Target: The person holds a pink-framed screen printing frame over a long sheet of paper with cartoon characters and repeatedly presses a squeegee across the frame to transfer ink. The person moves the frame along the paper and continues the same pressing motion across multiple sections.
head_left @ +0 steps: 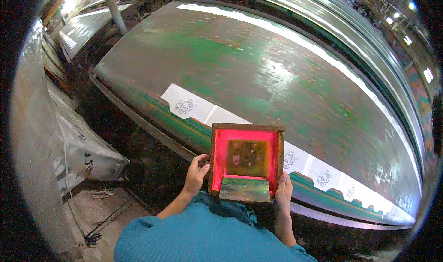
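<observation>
In front of me I hold a square wooden-rimmed screen frame [215, 146] with bright pink round a dark olive middle. My left hand [196, 175] grips its left side, fingers curled; my right hand [284, 190] is closed on its lower right edge. A flat, stained metal-looking blade [244, 190] lies across the lower part of the frame. Behind it, a long white strip of fabric or paper [207, 102] with line drawings of cartoon figures runs along the near edge of a large green-and-grey stained table [249, 54], partly hidden by the frame.
More long table boards [341, 12] run beyond the far edge. A vertical grey post [113, 8] stands at upper left. At left are a pale sheet-covered surface [37, 137] and a concrete floor [106, 216] with dark cords.
</observation>
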Demonstrator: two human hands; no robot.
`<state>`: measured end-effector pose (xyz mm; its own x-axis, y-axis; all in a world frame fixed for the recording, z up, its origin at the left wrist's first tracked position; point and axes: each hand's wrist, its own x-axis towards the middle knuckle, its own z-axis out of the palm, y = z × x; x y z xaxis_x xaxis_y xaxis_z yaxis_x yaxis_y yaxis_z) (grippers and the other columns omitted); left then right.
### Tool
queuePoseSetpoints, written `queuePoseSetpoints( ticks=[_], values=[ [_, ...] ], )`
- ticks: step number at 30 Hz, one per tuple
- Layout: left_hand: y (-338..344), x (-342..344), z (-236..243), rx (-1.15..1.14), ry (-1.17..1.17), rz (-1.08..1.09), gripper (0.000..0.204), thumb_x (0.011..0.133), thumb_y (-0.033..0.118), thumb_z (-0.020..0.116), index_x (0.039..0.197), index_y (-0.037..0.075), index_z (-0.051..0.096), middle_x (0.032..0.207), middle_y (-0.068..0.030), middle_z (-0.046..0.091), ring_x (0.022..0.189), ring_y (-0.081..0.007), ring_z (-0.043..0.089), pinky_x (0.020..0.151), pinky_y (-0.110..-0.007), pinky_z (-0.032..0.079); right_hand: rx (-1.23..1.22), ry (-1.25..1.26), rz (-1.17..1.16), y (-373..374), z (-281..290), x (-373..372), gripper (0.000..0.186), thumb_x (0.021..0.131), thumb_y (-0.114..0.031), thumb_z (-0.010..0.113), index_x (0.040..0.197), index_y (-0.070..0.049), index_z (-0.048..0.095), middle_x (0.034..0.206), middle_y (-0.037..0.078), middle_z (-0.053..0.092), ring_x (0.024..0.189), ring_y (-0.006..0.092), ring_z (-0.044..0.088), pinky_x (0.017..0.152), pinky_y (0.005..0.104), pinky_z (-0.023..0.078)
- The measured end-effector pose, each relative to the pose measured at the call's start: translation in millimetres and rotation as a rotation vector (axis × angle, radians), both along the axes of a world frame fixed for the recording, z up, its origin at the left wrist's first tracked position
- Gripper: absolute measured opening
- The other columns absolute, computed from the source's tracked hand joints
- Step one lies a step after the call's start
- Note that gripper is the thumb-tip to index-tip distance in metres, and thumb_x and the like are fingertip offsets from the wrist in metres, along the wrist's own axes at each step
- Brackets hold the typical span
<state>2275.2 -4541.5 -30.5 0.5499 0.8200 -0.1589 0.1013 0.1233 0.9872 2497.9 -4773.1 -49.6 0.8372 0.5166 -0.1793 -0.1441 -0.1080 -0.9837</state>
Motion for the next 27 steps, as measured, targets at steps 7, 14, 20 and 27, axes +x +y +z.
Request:
queuePoseSetpoints(
  ticks=[7,14,20,27],
  values=[
    [22.1,-3.7,-12.8,0.346,0.137,0.022,0.052,0.089,0.007,0.069,0.136,-0.003,0.048,0.128,-0.0171,0.052,0.119,-0.0290,0.054,0.107,-0.040,0.042,0.024,0.015,0.081,48.9,11.6,-15.3,0.047,0.112,-0.037,0.041,0.132,0.002,0.058,0.123,0.011,0.067,0.111,0.0176,0.062,0.099,0.0335,0.049],
    [106.1,-11.5,-29.4,0.446,0.198,0.136,0.051,0.086,0.006,0.069,0.133,-0.005,0.050,0.124,-0.0206,0.056,0.120,-0.0341,0.054,0.108,-0.043,0.041,0.151,0.088,0.080,132.3,10.8,-50.8,0.048,0.112,-0.035,0.040,0.139,0.002,0.054,0.128,0.010,0.064,0.114,0.0180,0.060,0.101,0.0335,0.047],
    [231.3,-24.8,-36.1,0.636,0.225,0.076,0.047,0.086,0.003,0.067,0.130,-0.005,0.055,0.128,-0.0223,0.060,0.122,-0.0364,0.058,0.107,-0.043,0.044,-0.212,-0.372,0.116,219.5,-11.3,-64.6,0.037,0.106,-0.017,0.052,0.140,-0.006,0.058,0.095,0.012,0.054,0.091,0.0261,0.056,0.086,0.0363,0.047],
    [365.5,-24.5,-47.4,0.704,0.171,-0.084,0.047,0.084,0.001,0.067,0.130,-0.005,0.057,0.129,-0.0204,0.061,0.122,-0.0358,0.059,0.107,-0.041,0.045,-0.350,-0.415,0.228,313.9,-32.8,-89.4,0.037,0.100,-0.012,0.057,0.136,-0.006,0.057,0.096,0.018,0.056,0.089,0.0349,0.056,0.081,0.0438,0.047]
  ],
)
